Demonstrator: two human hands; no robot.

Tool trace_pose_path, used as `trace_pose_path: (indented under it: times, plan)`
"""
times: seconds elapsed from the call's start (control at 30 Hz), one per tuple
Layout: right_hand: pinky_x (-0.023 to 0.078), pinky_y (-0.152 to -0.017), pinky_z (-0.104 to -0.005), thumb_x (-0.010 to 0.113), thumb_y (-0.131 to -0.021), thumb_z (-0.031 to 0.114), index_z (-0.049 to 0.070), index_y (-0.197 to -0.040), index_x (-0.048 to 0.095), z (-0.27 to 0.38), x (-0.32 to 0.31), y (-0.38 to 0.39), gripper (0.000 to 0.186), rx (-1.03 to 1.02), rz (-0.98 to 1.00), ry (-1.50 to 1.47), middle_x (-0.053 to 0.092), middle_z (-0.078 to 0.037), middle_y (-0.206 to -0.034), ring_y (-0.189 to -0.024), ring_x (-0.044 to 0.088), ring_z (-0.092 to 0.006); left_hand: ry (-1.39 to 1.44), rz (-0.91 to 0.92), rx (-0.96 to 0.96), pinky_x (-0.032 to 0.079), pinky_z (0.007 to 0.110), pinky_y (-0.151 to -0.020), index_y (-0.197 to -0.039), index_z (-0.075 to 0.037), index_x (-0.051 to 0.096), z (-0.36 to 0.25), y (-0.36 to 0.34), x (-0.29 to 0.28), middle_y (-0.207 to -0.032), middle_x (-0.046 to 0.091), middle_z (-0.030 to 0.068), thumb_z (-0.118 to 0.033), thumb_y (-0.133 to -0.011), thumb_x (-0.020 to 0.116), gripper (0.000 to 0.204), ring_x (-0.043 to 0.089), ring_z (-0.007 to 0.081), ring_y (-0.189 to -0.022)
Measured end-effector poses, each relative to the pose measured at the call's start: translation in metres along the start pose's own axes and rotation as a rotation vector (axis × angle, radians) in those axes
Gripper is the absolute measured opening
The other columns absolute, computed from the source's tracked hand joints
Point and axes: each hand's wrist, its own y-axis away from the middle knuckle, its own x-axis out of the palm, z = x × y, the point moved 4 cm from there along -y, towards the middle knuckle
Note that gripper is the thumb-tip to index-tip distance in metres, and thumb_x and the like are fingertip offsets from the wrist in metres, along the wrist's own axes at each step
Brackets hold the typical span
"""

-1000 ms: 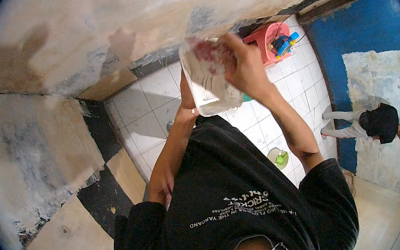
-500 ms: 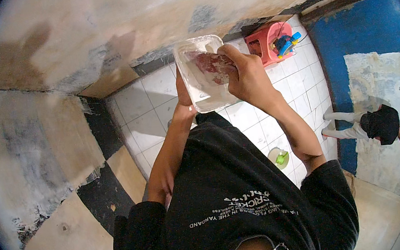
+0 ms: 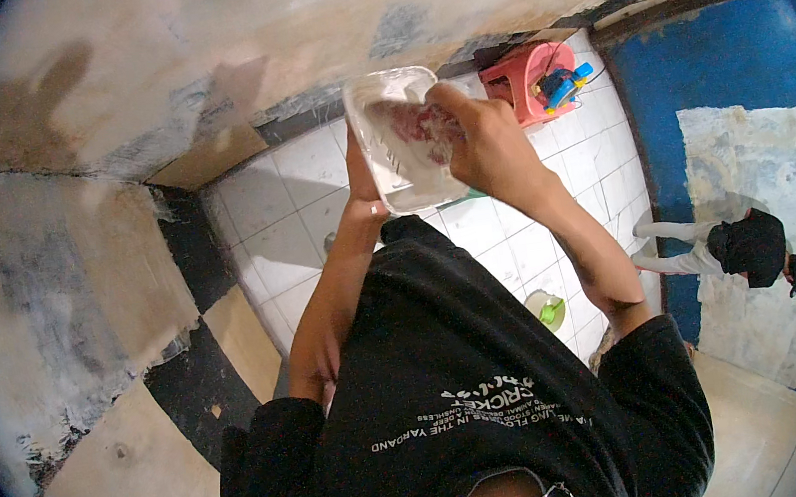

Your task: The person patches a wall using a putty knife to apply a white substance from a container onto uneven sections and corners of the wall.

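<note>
In front of my chest my left hand (image 3: 363,175) grips a clear rectangular plastic tub (image 3: 397,186) from its left side and underneath. White paste coats the inside of the tub. My right hand (image 3: 497,147) is closed around a flat reddish scraper (image 3: 414,128), which is smeared with white and dips inside the tub. Motion blurs the scraper's edge, and my right fingers hide its handle end. Most of my left fingers are out of sight behind the tub.
A pink plastic stool (image 3: 502,84) with a blue and yellow tool (image 3: 568,87) stands by the patchy wall (image 3: 288,22). A pale bowl with a green item (image 3: 550,311) rests on white floor tiles (image 3: 256,202). Another person (image 3: 752,247) is at the blue wall on the right.
The scraper has shifted slightly within the tub and is now more blurred. Both hands keep their holds. The whole view has moved a little, with the surroundings sliding left.
</note>
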Motion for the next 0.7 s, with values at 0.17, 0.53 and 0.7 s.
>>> trace_pose_path:
  times: [0.17,0.53,0.7]
  plan:
    - [0.047,-0.064,-0.0391,0.054,-0.063,-0.007,0.001,-0.094,0.054,-0.014,-0.01,-0.016,0.033,0.039,-0.106,-0.024,0.059,-0.023,-0.072,-0.073,0.059,-0.0404,0.09,0.062,0.036,0.039,0.044,-0.099,-0.133,-0.006,0.027,-0.005,-0.001,0.006,-0.129,0.042,0.0155,-0.035,-0.078,0.058,0.07,0.046,0.0297,-0.116]
    - [0.048,-0.059,-0.0358,0.056,-0.067,-0.005,0.001,-0.088,0.052,-0.017,0.002,-0.006,0.023,-0.043,-0.052,0.009,0.061,-0.02,-0.072,-0.066,0.059,-0.0368,0.087,0.16,-0.004,0.043,0.041,-0.094,-0.128,-0.008,0.039,-0.008,-0.003,0.031,-0.121,0.05,0.0105,-0.058,-0.089,0.03,0.064,0.051,0.0258,-0.109]
    - [0.046,-0.056,-0.0401,0.052,-0.066,-0.007,0.003,-0.094,0.05,-0.012,-0.007,-0.028,0.03,-0.038,-0.125,0.173,0.058,-0.021,-0.07,-0.067,0.059,-0.038,0.128,0.086,-0.116,0.044,0.04,-0.093,-0.131,-0.009,0.035,-0.008,0.004,0.031,-0.122,0.048,0.0112,-0.058,-0.087,0.035,0.066,0.048,0.026,-0.113]
